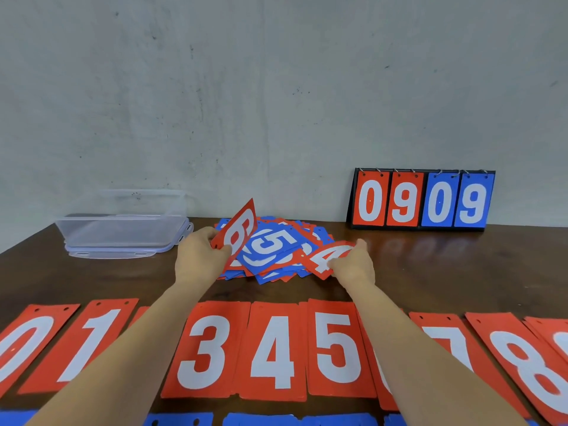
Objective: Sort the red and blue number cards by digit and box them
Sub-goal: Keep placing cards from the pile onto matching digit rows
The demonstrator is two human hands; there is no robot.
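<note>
Fingers (210, 236) of your left hand (196, 256) are clamped on the red card with the white 6 (242, 229), held tilted above the mixed heap of red and blue cards (270, 245) on the brown table (430, 272), while your right hand (353, 267) pinches the red card with the white 4 (329, 255) at the right side of that heap. Lift both clear before you pull, so the heap does not slide, then lay each squarely on its digit in the near red row (212, 348).

Mixed red-blue card pile (272, 256) at centre; red 6 card (241, 230) tilted up at pile's left; red 4 card (329, 256) raised at right; sorted red row (270, 348) nearest; clear box (123, 233) open, rear left.
</note>
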